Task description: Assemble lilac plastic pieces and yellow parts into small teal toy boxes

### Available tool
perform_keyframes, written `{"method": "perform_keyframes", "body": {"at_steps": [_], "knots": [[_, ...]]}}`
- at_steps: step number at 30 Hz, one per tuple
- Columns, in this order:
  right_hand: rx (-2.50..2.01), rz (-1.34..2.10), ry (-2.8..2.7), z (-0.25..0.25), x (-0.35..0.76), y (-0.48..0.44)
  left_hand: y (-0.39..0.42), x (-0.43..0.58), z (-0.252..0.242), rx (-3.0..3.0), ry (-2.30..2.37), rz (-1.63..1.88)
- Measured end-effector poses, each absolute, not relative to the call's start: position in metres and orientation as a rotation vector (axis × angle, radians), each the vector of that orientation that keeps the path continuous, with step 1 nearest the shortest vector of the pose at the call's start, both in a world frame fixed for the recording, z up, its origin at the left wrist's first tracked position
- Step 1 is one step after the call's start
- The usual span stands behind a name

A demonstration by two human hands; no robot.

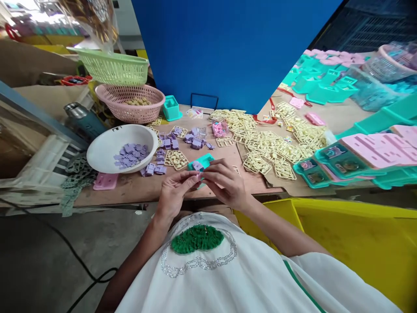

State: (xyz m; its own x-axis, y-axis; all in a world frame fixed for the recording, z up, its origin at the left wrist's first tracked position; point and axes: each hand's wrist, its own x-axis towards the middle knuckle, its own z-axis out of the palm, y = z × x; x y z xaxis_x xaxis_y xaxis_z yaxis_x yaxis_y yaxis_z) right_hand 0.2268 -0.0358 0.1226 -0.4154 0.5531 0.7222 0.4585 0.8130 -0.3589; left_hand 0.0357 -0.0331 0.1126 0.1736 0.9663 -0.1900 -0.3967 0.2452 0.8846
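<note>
Both my hands meet at the front edge of the table, fingertips pinched together. Between them is a small purple plastic part (197, 165), with a bit of pink by the fingertips. My left hand (174, 189) is closed on it from the left. From the right, my right hand (226, 180) grips at the same spot, its fingers covering much of what is held. Just behind the fingers lies a teal plastic piece (206, 159), partly hidden. Purple parts (154, 169) and cream sprue frames (176, 160) lie to the left of it.
A white bowl (94, 150) of purple pieces stands left, below a pink basket (130, 111) and green basket (114, 67). Cream sprues (267, 143) are heaped right. Teal-and-pink toy boxes (345, 156) stack at far right. A blue panel (221, 52) rises behind; a yellow bin (352, 234) sits below right.
</note>
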Motion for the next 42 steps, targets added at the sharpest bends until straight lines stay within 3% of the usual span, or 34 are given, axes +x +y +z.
{"method": "perform_keyframes", "body": {"at_steps": [5, 10, 16, 27, 30, 36, 42], "knots": [[-0.913, 0.394, -1.953, 0.128, 0.216, -0.033, -0.031, 0.037, 0.104, 0.928, 0.908, 1.270], [-0.990, 0.451, -2.100, 0.148, 0.217, -0.026, -0.027, 0.031, 0.094, 1.341, 0.930, 1.378], [-1.273, 0.629, -2.221, 0.157, 0.231, 0.018, -0.006, 0.039, 0.055, 1.791, 1.177, 1.379], [-1.629, 0.976, -2.406, 0.165, 0.231, 0.056, 0.007, 0.060, 0.025, 1.754, 1.138, 1.336], [-1.671, 0.926, -2.451, 0.167, 0.225, 0.054, 0.007, 0.062, 0.023, 1.710, 1.101, 1.345], [-1.546, 0.399, -2.698, 0.164, 0.211, 0.038, 0.010, 0.061, 0.023, 1.706, 1.034, 1.335], [-1.759, 0.452, -3.001, 0.180, 0.198, 0.052, 0.009, 0.061, 0.023, 1.702, 1.046, 1.314]]}}
